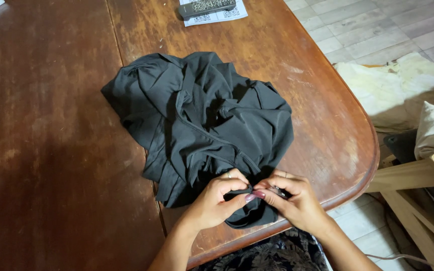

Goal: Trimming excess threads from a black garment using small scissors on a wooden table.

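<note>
Seen from above, a crumpled black garment of thin, smooth fabric (pixel 199 125) lies heaped on a worn reddish-brown wooden table with a rounded end (pixel 51 150), filling the centre of the frame. At the lower centre, the person's left hand (pixel 217 198) and right hand (pixel 295 200) meet at the garment's nearest edge, both closed in a pinch: the left grips a fold of the black cloth between thumb and fingertips, the right pinches the same edge just beside it, with something small and shiny between its fingers that is too small to identify. Working this edge well probably calls for keeping the cloth taut between the two pinches and letting the table carry the rest of the bundle. The garment's long axis runs diagonally, from the upper left of the heap down to the lower right, where its narrower end points at the hands. At the top centre a dark remote control (pixel 207 7) rests on a white printed sheet (pixel 217 16). Pale cushions (pixel 393 85) and a light wooden frame (pixel 418 173) fill the right side
</note>
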